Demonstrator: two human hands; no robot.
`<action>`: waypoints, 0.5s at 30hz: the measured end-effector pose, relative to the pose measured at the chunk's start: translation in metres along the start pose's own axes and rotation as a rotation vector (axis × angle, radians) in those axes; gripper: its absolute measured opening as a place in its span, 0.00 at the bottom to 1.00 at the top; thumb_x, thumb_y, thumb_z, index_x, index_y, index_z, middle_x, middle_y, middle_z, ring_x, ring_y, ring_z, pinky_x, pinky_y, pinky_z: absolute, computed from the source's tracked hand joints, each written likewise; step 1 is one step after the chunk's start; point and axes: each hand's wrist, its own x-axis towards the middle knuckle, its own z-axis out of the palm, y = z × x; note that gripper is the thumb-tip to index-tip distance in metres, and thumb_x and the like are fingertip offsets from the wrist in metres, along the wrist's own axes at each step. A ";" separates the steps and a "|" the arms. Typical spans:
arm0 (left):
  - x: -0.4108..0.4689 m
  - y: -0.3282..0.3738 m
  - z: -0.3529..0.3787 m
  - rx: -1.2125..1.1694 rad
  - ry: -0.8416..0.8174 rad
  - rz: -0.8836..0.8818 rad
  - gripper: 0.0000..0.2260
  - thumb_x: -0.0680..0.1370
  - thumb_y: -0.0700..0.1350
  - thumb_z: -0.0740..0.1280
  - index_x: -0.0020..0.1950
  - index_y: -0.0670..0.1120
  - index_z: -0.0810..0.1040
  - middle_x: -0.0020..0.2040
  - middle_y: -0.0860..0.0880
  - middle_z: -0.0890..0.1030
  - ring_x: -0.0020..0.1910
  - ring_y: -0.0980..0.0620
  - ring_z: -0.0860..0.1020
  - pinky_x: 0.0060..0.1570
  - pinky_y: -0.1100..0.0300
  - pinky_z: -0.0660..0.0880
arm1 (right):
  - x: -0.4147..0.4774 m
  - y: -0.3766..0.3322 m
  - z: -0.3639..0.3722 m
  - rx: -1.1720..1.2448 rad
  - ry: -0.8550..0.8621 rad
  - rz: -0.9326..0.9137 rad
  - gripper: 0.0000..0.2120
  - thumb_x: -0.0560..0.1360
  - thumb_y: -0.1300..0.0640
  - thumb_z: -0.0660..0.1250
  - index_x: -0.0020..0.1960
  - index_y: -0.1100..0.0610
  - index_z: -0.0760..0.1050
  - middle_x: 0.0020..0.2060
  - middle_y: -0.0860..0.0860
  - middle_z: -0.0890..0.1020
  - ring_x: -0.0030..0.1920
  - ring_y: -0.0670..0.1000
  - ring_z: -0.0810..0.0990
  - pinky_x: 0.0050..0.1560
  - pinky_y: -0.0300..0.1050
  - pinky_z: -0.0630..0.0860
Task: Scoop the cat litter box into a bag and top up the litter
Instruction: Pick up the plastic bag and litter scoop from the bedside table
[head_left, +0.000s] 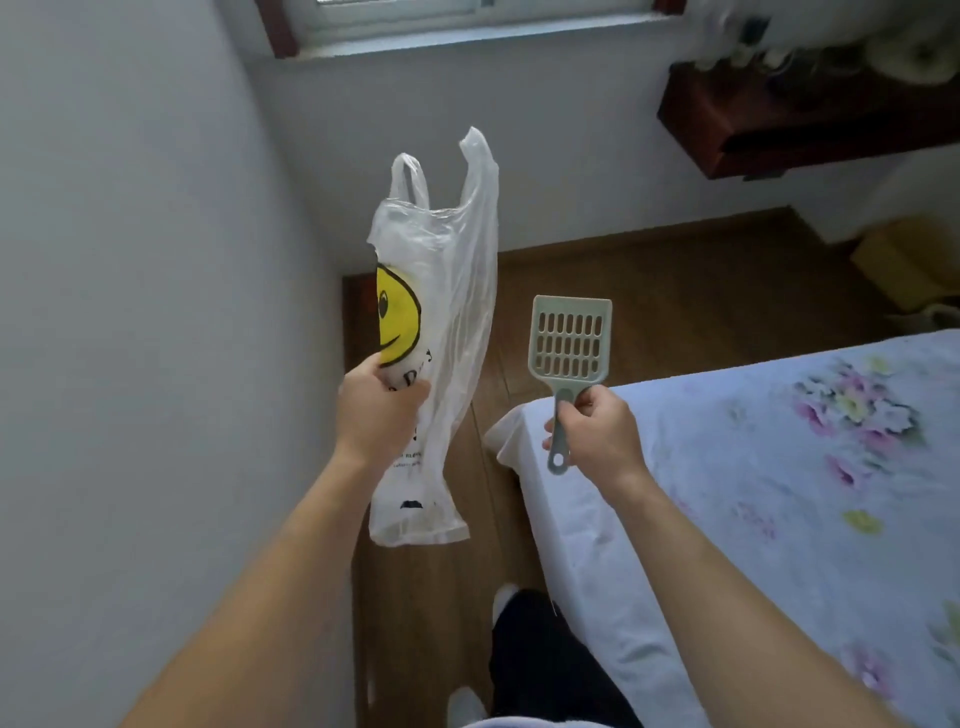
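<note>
Barely begun: the left hand (376, 410) grips a flat, empty smiley-face plastic bag (434, 332) at mid-height, the right hand (597, 431) beside it pinches a slotted litter scoop (569, 348) upright, no litter box in view.

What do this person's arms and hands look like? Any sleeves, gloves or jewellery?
Both forearms are bare up to the frame edge: no sleeves show. The left hand and right hand wear no gloves, and no rings, watch or bracelet are visible on the fingers or wrists. Lower down, dark trousers and white socks show.
</note>
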 end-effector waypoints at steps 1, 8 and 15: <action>0.030 0.003 0.008 0.006 -0.022 0.011 0.11 0.70 0.37 0.71 0.36 0.54 0.78 0.29 0.58 0.79 0.29 0.59 0.77 0.29 0.67 0.72 | 0.026 -0.007 0.003 0.019 0.009 0.005 0.02 0.80 0.55 0.65 0.48 0.51 0.76 0.41 0.51 0.85 0.40 0.51 0.86 0.39 0.47 0.83; 0.235 0.032 0.087 0.021 -0.132 0.067 0.08 0.71 0.37 0.72 0.44 0.50 0.81 0.34 0.54 0.83 0.33 0.56 0.80 0.30 0.60 0.77 | 0.219 -0.041 0.012 0.101 0.121 0.066 0.02 0.78 0.52 0.67 0.48 0.50 0.77 0.36 0.45 0.85 0.35 0.47 0.86 0.34 0.43 0.82; 0.398 0.074 0.163 0.052 -0.295 0.114 0.03 0.72 0.37 0.71 0.40 0.44 0.78 0.31 0.44 0.78 0.29 0.48 0.74 0.31 0.50 0.74 | 0.358 -0.095 -0.010 0.089 0.294 0.113 0.03 0.78 0.50 0.67 0.46 0.48 0.76 0.35 0.43 0.84 0.34 0.45 0.85 0.31 0.40 0.80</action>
